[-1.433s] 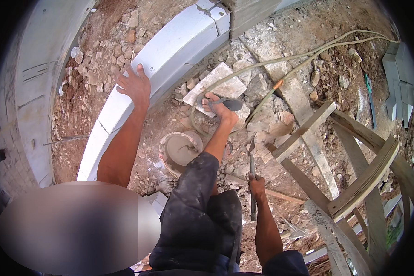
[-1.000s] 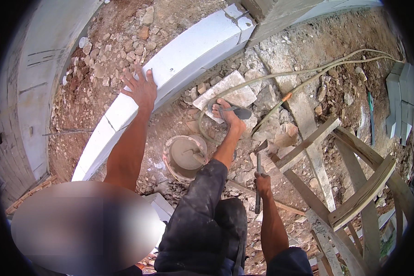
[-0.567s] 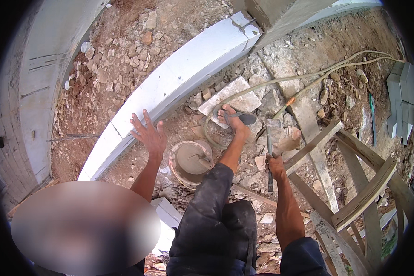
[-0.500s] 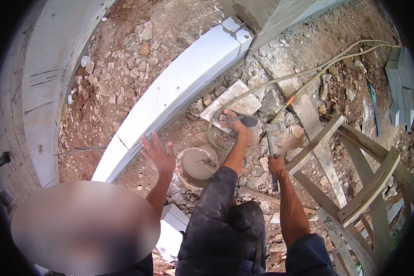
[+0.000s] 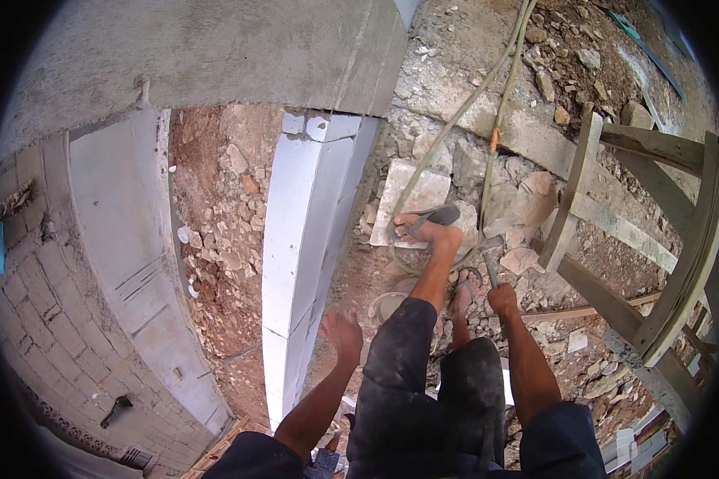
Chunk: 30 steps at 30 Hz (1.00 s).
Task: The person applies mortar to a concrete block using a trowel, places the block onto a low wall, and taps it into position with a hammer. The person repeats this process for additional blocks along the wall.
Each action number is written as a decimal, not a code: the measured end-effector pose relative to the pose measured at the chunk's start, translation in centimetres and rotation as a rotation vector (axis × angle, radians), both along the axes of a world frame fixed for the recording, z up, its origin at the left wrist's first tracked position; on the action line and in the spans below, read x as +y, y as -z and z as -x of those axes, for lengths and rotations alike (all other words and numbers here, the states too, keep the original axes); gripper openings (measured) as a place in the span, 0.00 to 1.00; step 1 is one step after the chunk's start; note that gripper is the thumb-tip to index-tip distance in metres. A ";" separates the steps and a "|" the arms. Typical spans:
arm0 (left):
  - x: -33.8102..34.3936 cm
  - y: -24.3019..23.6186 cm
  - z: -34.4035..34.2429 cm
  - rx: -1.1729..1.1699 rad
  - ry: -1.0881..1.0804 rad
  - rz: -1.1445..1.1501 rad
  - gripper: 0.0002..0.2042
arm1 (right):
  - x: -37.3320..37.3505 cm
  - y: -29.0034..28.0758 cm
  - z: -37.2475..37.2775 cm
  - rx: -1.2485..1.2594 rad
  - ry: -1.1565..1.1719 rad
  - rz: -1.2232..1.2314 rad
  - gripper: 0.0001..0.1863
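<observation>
My right hand (image 5: pixel 503 300) is wrapped round the handle of a hammer (image 5: pixel 491 267), its head pointing away from me above the rubble. Low and free of any object, my left hand (image 5: pixel 342 331) has its fingers apart, beside the low wall of white blocks (image 5: pixel 291 207). That wall runs away from me to a grey rendered wall, with mortar at its far end. Between my left hand and my raised leg, a round bucket (image 5: pixel 386 306) shows only in part, mostly hidden by the leg. One sandaled foot (image 5: pixel 427 230) rests on a pale slab (image 5: pixel 414 191).
A wooden trestle (image 5: pixel 579 191) stands at the right. A hose (image 5: pixel 487 160) loops over the rubble and round my foot. Broken stones (image 5: pixel 228 239) lie left of the white blocks. A grey block wall (image 5: pixel 48 279) rises at far left, and a rendered wall (image 5: pixel 208 56) crosses the far side.
My view has turned, so the white wall now runs nearly straight ahead. My left hand has drawn back nearer my leg. The hammer stays in my right hand.
</observation>
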State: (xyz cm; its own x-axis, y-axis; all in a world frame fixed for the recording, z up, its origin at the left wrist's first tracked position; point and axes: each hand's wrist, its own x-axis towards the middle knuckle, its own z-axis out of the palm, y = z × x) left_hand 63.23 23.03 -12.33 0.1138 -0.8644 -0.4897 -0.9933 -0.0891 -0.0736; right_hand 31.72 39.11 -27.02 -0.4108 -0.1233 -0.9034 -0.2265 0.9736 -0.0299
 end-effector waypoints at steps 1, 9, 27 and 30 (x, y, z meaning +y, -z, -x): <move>-1.1 -0.1 0.4 0.000 -0.011 -0.027 0.13 | 0.1 0.0 0.0 0.007 0.021 0.005 0.18; 0.0 -0.3 1.5 0.361 0.068 -0.124 0.20 | -1.5 -1.3 2.2 0.016 0.059 0.044 0.18; 15.5 -8.4 -1.6 0.511 0.019 -0.531 0.32 | -0.3 -3.9 7.2 -0.111 0.190 0.292 0.18; 16.9 -9.4 -1.5 0.597 0.005 -0.537 0.33 | 6.1 -4.3 8.6 -0.098 0.100 0.314 0.14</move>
State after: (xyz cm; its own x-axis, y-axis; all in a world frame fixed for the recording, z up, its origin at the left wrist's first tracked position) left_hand 64.70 39.93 -2.90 -0.3018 -0.4935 -0.8157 -0.8788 -0.1877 0.4386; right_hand 23.13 45.25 -22.74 -0.3480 -0.3651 -0.8635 -0.1119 0.9307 -0.3484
